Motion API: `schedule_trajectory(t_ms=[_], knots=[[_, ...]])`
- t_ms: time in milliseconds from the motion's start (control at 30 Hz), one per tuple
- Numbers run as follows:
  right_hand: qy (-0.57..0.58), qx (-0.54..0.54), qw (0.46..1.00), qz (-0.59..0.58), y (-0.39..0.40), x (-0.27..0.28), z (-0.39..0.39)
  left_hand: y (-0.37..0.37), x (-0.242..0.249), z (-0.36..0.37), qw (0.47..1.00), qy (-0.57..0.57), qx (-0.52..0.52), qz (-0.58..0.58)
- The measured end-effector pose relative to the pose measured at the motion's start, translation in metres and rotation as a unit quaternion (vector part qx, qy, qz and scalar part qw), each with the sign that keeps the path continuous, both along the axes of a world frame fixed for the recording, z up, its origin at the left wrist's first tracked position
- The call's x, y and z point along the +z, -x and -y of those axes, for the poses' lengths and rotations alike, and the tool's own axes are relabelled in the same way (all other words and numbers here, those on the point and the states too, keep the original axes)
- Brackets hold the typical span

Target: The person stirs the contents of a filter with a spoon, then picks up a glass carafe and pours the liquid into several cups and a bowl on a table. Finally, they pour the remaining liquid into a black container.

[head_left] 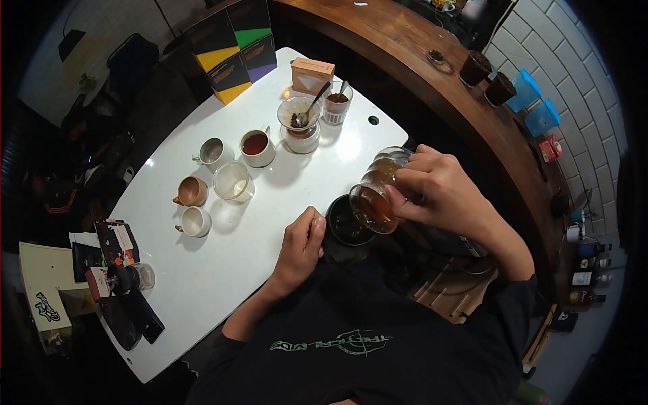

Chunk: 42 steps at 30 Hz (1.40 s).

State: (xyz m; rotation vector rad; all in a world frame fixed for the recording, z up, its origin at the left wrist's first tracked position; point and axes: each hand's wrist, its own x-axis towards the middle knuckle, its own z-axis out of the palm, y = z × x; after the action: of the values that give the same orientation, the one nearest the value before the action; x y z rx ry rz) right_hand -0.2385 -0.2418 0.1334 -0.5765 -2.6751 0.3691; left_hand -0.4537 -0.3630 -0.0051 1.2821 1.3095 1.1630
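Observation:
My right hand [432, 185] is wrapped round a glass carafe [379, 192] with reddish-brown liquid in it. It is tilted, its mouth low and overlapping the rim of a round black vessel [349, 228] in this view. My left hand [302, 237] is closed in a fist just left of that vessel; I cannot tell what, if anything, is inside the fingers. On the white table [229, 287] stand a white mug of dark red liquid [258, 148] and a glass coffee server [301, 138] under a dripper [298, 115] holding a filter, coffee grounds and a spoon.
Left on the table are an empty glass [233, 182], a grey mug [214, 155], a brown cup [192, 192] and a white cup [194, 221]. Behind stand a glass of ground coffee [337, 104] and a box [312, 74]. A wooden counter [398, 50] curves along the right.

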Motion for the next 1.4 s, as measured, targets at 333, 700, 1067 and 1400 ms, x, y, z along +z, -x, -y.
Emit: schedule_trajectory(t_ms=[333,700,1067,1400], knots=[[-0.05,0.033,0.998,0.029,0.011,0.006,0.003,0.001,0.0,0.004,1.0,0.002,0.006,0.017],[-0.098,0.049,0.994,0.011,0.017,0.008,0.006,0.004,0.003,0.006,1.0,0.006,0.01,0.025],[-0.128,0.052,0.99,0.013,0.018,0.015,0.007,0.003,0.005,0.006,1.0,-0.004,0.011,0.023],[-0.137,0.047,0.989,0.002,0.015,0.013,0.007,0.002,0.006,0.005,1.0,0.0,0.009,0.03]])
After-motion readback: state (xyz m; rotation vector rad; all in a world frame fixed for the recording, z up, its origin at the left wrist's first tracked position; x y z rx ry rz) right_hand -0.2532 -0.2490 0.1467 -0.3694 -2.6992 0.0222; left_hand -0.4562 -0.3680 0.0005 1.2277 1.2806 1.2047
